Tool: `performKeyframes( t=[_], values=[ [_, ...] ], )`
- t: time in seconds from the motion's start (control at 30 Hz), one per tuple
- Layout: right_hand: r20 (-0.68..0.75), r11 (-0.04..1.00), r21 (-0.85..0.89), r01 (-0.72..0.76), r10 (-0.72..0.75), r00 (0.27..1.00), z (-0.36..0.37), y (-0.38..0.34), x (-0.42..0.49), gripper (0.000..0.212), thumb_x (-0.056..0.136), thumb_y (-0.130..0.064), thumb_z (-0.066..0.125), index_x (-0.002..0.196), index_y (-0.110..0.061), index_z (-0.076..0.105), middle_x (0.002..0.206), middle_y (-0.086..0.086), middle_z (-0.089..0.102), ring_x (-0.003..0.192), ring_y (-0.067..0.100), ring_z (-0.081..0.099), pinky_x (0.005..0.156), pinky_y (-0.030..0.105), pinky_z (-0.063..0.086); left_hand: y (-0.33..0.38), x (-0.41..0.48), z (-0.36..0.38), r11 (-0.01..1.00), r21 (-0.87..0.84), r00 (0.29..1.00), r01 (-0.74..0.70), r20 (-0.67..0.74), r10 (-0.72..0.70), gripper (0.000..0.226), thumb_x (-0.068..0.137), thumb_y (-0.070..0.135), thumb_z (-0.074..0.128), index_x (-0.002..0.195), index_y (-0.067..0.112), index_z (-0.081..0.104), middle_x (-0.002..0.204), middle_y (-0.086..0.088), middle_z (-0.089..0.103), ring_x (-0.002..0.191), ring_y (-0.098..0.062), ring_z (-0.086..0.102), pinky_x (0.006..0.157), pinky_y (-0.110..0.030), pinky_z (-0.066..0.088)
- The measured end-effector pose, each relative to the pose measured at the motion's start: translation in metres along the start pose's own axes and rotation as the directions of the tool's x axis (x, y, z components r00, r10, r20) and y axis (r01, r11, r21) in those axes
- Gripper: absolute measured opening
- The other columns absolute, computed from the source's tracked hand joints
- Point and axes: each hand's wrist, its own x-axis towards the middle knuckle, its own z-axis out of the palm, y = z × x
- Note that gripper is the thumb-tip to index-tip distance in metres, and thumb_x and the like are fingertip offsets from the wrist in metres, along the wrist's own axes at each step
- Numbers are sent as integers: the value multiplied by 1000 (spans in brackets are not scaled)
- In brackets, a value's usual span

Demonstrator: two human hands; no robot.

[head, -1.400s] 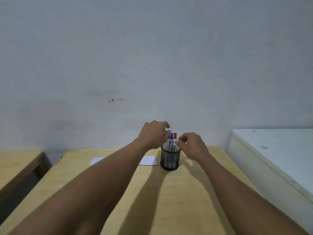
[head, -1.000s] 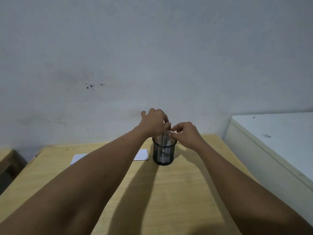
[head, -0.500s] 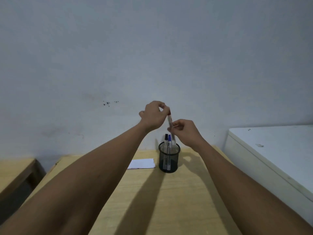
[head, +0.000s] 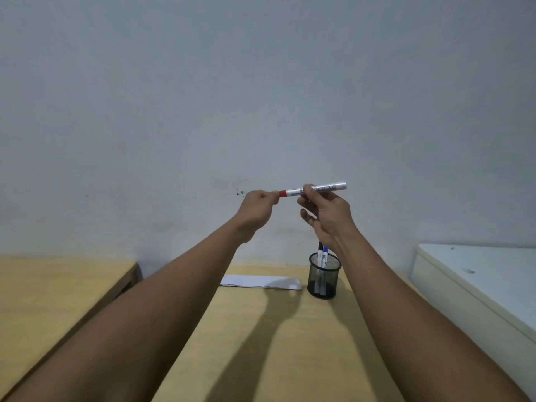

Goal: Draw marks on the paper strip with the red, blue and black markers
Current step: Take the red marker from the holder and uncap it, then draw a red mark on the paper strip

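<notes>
Red marker (head: pixel 314 190), newly lifted from the mesh cup (head: pixel 324 280), was gripped by right hand (head: pixel 327 213); left hand (head: pixel 258 208) pinched its cap for uncapping.

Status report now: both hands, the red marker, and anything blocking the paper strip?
Left hand pinches red cap end; right hand holds red marker barrel, level, mid-air. Paper strip flat on table, unblocked. Mesh cup beside it.

A black mesh pen cup (head: pixel 323 281) stands on the yellow wooden desk (head: pixel 278 338), with a 2nd wooden desk (head: pixel 58 288) at the left, a white cabinet (head: pixel 481 282) at the right, and a speckled grey wall (head: pixel 261 97) behind.
</notes>
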Motion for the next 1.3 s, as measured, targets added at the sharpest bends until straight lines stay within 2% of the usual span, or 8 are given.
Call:
performKeyframes(
  t=[0.23, 0.43, 0.6, 0.73, 0.93, 1.03, 1.13, 1.3],
  values=[
    [67, 998, 61, -36, 32, 997, 44, 41, -5, 4, 97, -7, 66, 95, -4, 68, 84, 9, 70, 73, 16, 70, 74, 28, 61, -16, -23, -35, 995, -96, 996, -9, -92, 1, 29, 100, 36, 54, 103, 13, 72, 112, -6, 65, 102, -21, 56, 84, -31, 41],
    [224, 999, -51, 7, 5, 975, 63, 72, 2, 5, 97, -6, 65, 96, -3, 68, 89, 13, 71, 78, 22, 70, 80, 29, 60, -34, -21, -82, 965, -111, 963, 239, -104, -250, 31, 94, 41, 63, 103, 16, 78, 140, -11, 55, 132, -30, 47, 94, -35, 30],
    [327, 995, -96, 36, -3, 945, 71, 102, 12, 5, 92, 0, 70, 97, 0, 70, 90, 15, 73, 81, 23, 69, 85, 31, 61, -62, -12, -104, 901, -76, 894, 426, -119, -433, 34, 88, 54, 65, 89, 24, 81, 132, -5, 64, 121, -21, 56, 82, -41, 34],
    [356, 988, -149, 26, 29, 934, 67, 123, 19, 10, 90, -1, 73, 100, 0, 72, 92, 13, 72, 85, 19, 70, 89, 33, 61, -78, -5, -111, 856, -71, 852, 512, -86, -517, 30, 88, 49, 67, 87, 22, 81, 128, 4, 63, 112, -15, 58, 95, -53, 30],
    [173, 990, -136, -32, 56, 983, 56, 155, 36, 9, 96, -11, 68, 93, -3, 72, 89, 15, 75, 79, 21, 72, 82, 30, 62, -112, 9, -112, 914, -31, 910, 405, -81, -406, 26, 92, 38, 67, 101, 17, 79, 129, -1, 62, 115, -15, 56, 94, -40, 27],
    [116, 985, -167, -53, 73, 991, 44, 172, 43, 13, 95, -10, 70, 100, 2, 72, 86, 12, 75, 75, 19, 72, 77, 27, 63, -140, 16, -118, 948, 209, 965, 238, -160, -207, 18, 89, 39, 68, 89, 26, 80, 114, 5, 72, 114, -17, 59, 99, -36, 37],
    [100, 969, -234, -74, 100, 990, 36, 192, 47, 13, 88, -1, 75, 100, 2, 70, 89, 13, 75, 80, 22, 72, 79, 28, 63, -171, 23, -124, 735, 630, 967, 251, -202, -157, 16, 87, 43, 67, 85, 31, 77, 94, 15, 74, 100, -16, 60, 95, -45, 30],
    [140, 917, -392, -73, 138, 981, 38, 228, 50, 12, 85, -8, 81, 86, -5, 70, 75, 7, 74, 71, 23, 74, 69, 31, 63, -220, 29, -128, 616, 751, 971, 237, -190, -142, 9, 87, 38, 69, 89, 30, 74, 90, 13, 73, 96, -16, 65, 106, -54, 31]
  ],
)
